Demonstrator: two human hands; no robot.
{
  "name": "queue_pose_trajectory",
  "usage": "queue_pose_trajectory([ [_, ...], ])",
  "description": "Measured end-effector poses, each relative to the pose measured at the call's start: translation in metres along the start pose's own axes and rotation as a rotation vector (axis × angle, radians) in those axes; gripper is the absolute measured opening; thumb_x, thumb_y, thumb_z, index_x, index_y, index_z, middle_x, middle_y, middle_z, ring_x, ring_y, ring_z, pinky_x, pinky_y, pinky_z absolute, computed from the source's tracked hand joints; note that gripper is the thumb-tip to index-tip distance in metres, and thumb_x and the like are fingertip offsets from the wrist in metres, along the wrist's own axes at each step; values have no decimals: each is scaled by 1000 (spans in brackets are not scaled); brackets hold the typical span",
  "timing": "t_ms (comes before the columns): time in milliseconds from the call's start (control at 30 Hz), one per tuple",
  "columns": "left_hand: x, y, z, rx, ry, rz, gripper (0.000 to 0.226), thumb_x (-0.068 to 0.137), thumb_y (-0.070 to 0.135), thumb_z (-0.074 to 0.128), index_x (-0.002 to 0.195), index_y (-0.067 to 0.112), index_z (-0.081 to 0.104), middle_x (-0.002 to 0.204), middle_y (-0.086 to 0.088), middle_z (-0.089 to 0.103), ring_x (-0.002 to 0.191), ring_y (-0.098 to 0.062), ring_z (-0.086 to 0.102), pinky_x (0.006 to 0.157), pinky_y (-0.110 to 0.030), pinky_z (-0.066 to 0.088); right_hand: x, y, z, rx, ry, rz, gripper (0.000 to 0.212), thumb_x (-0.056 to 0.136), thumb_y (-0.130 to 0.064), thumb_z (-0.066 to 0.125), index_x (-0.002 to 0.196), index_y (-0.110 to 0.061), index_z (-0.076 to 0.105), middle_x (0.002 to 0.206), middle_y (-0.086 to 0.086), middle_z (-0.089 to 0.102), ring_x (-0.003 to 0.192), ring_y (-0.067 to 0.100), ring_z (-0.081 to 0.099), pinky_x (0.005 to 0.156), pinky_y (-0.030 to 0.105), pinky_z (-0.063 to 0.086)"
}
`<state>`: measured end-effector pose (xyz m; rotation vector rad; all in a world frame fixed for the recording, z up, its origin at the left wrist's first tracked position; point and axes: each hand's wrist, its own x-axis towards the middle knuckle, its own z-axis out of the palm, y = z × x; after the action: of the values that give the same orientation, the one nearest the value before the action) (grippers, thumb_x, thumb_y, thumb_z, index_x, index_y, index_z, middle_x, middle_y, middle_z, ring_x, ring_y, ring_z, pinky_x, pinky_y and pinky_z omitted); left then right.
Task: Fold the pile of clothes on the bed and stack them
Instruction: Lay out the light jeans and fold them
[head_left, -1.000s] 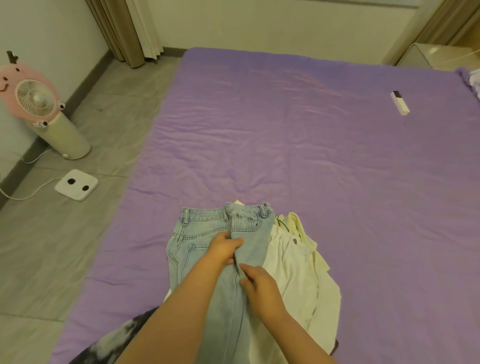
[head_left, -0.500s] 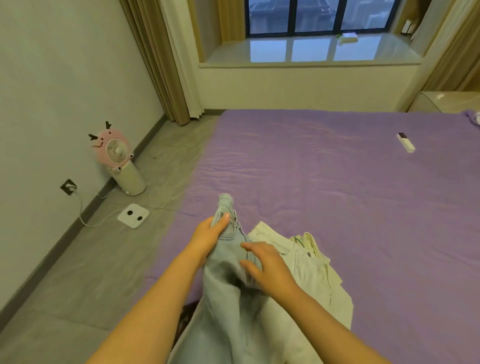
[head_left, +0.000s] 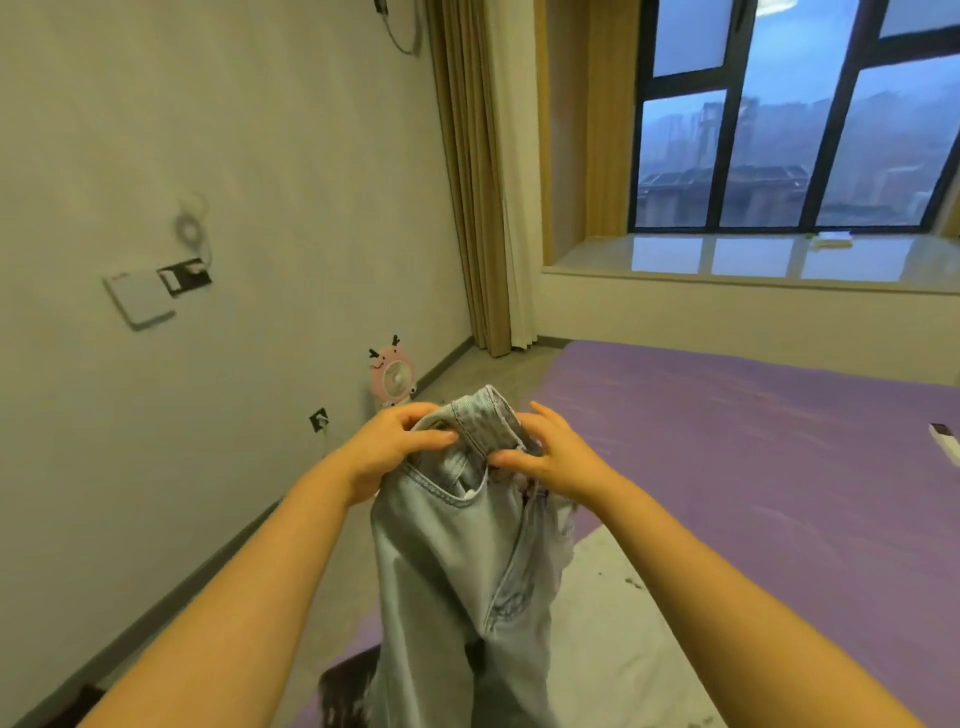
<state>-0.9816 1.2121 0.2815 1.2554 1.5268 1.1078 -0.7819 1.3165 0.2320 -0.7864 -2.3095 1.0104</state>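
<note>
Held up off the bed (head_left: 753, 441), out in front at chest height: pale blue jeans (head_left: 457, 561), waistband uppermost, long axis running straight down from the hands toward the lower edge of the view, legs hanging together and passing out of sight. Clamped on the waistband at its left side, the left hand (head_left: 387, 447), fingers curled over the top hem; pinching the same band at its right side, the right hand (head_left: 553, 457), thumb in front, fingers behind. Close together, those two grips, with only a bunched hump of waistband between them, and about equally near the garment. Judged from this: next, a spreading or squaring of the waistband so the legs hang aligned, then a lowering onto the bed, which lies to the right and forward. Denim stiff-looking, thick-seamed, a front pocket gaping open with white lining showing, fly seam running down the middle. Below and right on the purple sheet, a cream-white garment (head_left: 613, 639), flat and soft; lower left, a dark mottled cloth (head_left: 345, 691), partly hidden. Sheet smooth, faintly creased.
</note>
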Motion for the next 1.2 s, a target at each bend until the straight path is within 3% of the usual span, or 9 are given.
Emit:
queue_pose_trajectory([
  [67,-20,7,-10,42,45,9,16,83,10,69,97,18,72,99,-9,73,93,-22,70,78,-30,56,-4,-24,0,93,-2,-31,26,88,-36,65,96,-11,62,88,8,63,81,17,56,74,41,46],
  [133,-39,13,-16,92,70,8,16,83,14,71,99,14,68,95,-6,74,93,-21,70,80,-31,56,-11,-47,1,106,-6,-59,25,88,-34,65,83,-10,59,70,2,54,62,9,47,60,31,39],
  [267,-75,30,-15,104,43,46,42,78,44,71,108,16,65,102,-3,73,96,-20,69,81,-30,56,-22,-91,-3,-11,-23,-109,28,89,-36,62,89,-9,61,76,7,60,68,20,53,63,38,43],
  [333,-87,41,-10,39,101,111,28,85,38,65,101,14,68,96,-7,74,89,-22,71,76,-30,57,-29,-110,-6,-13,-21,-111,31,89,-37,63,96,-7,62,87,15,64,76,26,58,69,43,49],
  [533,-126,95,-22,-58,309,293,9,87,17,66,88,8,68,74,-4,73,65,-15,69,62,-26,58,-76,-140,-18,-60,-28,-67,32,79,-42,73,97,-23,55,83,-7,58,64,-4,53,56,11,43],
  [667,-165,119,-33,-78,297,325,10,87,16,67,88,5,66,73,-6,71,60,-14,68,57,-27,58,-111,-172,-13,-42,-29,-42,31,78,-46,72,96,-31,53,87,-11,60,69,-8,56,58,9,43],
  [833,-218,121,-41,-162,263,277,28,85,17,69,106,0,61,90,-15,70,72,-23,68,66,-35,60,-162,-193,11,-281,41,-4,30,82,-28,72,104,-24,51,102,-4,56,91,16,54,72,22,45],
  [1000,-252,123,-26,-119,186,270,28,83,19,72,105,6,62,88,-9,71,68,-18,71,52,-26,55,-223,-207,16,-205,195,126,38,82,-16,69,111,-22,44,100,-1,58,89,15,57,68,23,46],
  [1200,-274,151,11,-57,5,302,18,78,16,75,95,12,68,81,-3,75,73,-18,73,54,-27,56,-297,-231,-52,-364,352,172,10,85,-4,56,85,-14,57,79,3,54,75,19,49,62,28,38],
])
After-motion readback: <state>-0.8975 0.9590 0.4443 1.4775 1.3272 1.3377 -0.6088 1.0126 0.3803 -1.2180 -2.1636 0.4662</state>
